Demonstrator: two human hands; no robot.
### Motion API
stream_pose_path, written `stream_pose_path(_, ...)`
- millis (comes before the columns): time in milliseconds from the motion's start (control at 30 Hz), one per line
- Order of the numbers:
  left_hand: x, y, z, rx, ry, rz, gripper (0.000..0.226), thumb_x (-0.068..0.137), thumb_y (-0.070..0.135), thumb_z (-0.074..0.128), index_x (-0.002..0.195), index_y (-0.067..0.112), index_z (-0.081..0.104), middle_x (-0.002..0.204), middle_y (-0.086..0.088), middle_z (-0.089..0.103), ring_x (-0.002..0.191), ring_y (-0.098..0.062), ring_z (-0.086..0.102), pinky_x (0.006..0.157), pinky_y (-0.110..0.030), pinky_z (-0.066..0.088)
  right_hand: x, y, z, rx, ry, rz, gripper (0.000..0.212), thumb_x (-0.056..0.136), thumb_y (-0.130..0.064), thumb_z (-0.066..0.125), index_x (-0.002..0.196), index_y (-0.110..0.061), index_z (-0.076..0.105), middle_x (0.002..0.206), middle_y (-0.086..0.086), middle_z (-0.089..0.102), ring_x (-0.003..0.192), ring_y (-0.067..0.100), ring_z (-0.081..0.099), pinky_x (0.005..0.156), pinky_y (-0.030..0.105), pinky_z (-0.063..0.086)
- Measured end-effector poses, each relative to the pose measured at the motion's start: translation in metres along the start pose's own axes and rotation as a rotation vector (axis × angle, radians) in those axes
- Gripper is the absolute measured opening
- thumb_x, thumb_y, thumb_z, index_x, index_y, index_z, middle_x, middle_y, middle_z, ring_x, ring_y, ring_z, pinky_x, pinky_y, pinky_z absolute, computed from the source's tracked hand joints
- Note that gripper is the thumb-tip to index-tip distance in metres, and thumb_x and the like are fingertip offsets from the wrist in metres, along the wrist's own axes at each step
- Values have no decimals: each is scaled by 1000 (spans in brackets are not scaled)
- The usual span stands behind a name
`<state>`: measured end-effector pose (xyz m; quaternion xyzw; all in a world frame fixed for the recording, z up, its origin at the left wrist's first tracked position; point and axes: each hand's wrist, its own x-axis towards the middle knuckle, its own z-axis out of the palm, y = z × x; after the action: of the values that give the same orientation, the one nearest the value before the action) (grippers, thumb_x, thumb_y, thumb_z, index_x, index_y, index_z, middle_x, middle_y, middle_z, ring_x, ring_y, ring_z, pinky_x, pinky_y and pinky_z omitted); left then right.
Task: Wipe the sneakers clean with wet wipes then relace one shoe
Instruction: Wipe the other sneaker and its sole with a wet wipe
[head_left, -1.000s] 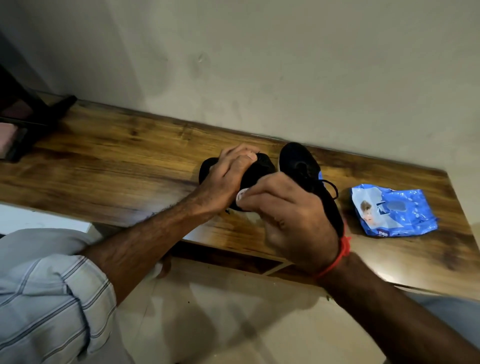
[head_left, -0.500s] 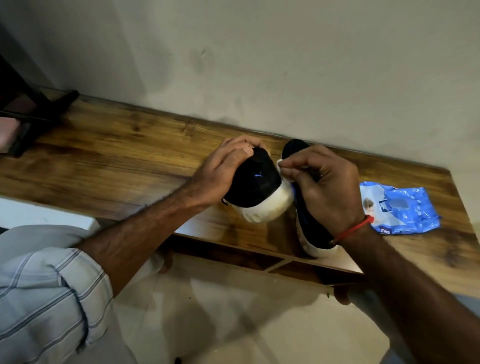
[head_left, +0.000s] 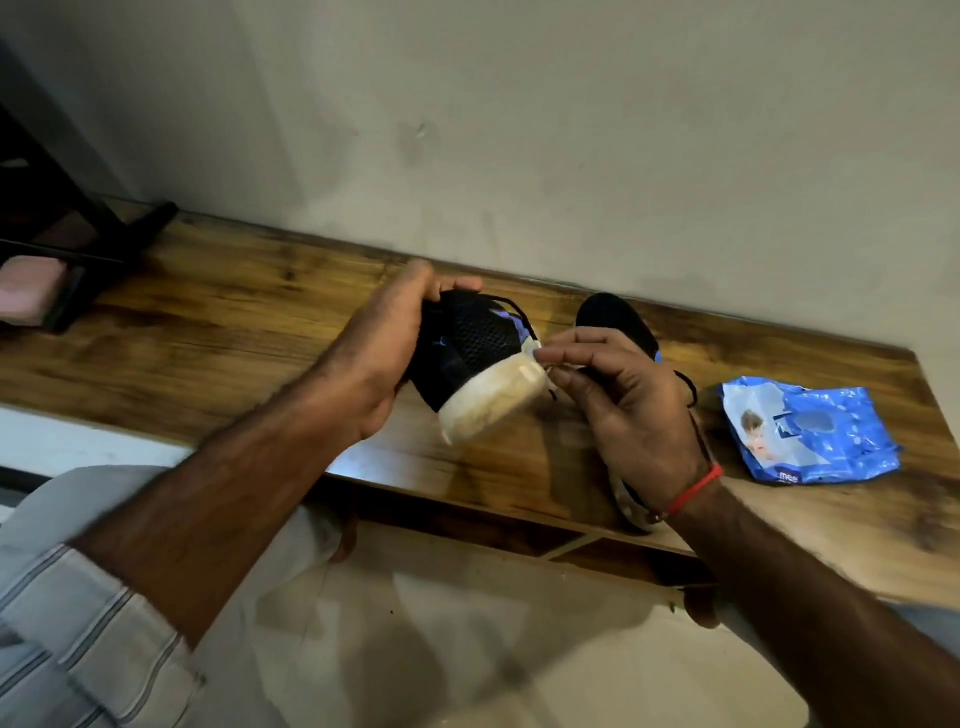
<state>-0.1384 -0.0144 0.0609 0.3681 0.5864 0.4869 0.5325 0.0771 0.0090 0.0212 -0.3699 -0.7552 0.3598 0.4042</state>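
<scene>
Left hand: the left hand grips the held sneaker from the side, thumb over the top and fingers curled round the black mesh upper, keeping it tipped up off the wooden bench.
Right hand: the right hand pinches a small white wet wipe between thumb and fingertips, right at the edge of the pale sole; the piece is tiny and partly hidden, so its size is hard to judge.
Second sneaker: the other sneaker lies on the bench behind the right hand, mostly covered by it, its heel near the front edge.
Wipes pack: the blue pack lies flat on the bench to the right, well apart from both shoes.
Risk, wipe: the pinch looks slight, so a firm stroke along the sole could probably pull the wipe out of the fingers or bunch it up.
Risk, grip: the held sneaker rests on a one-sided grasp; pressure from the wiping hand could twist it loose, dropping it to the floor.
Risk, lace: a loose black lace hangs close to the wiping spot and could snag under the fingers.
Risk, bench edge: the right wrist works just over the second sneaker, and a careless sweep could nudge it off the front.
</scene>
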Motion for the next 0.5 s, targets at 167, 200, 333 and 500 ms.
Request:
stream_pose_path(167, -3, -6, 1, -134, 113, 160, 31, 90, 26, 61, 104, 5, 78, 106, -16, 76, 104, -36, 72, 100, -57, 53, 3, -28, 5, 216, 89, 25, 24, 86, -2, 73, 110, -4, 71, 109, 4, 73, 105, 19, 69, 94, 40, 55)
stream_pose_path(200, -5, -9, 4, -119, 107, 214, 29, 90, 21, 59, 103, 3, 78, 107, -15, 76, 104, -35, 72, 99, -54, 55, 3, -37, 6, 187, 81, -34, 22, 85, -2, 74, 107, -3, 72, 107, 4, 73, 103, 18, 69, 92, 39, 55)
stream_pose_path(333, -6, -17, 11, -80, 86, 377, 30, 89, 10, 51, 100, -1, 76, 107, -13, 77, 107, -30, 72, 95, -46, 56, -2, -54, 13, -110, -39, -378, 11, 87, -2, 74, 98, -5, 76, 101, 3, 72, 97, 13, 68, 86, 31, 54)
stream_pose_path(500, 0, -21, 12, -141, 108, 412, 31, 86, 2, 47, 95, -2, 76, 107, -16, 76, 108, -32, 71, 97, -56, 54, 6, -25, -4, -155, 80, -132, 15, 85, -3, 75, 97, -12, 77, 98, -3, 71, 94, 7, 68, 85, 36, 56)
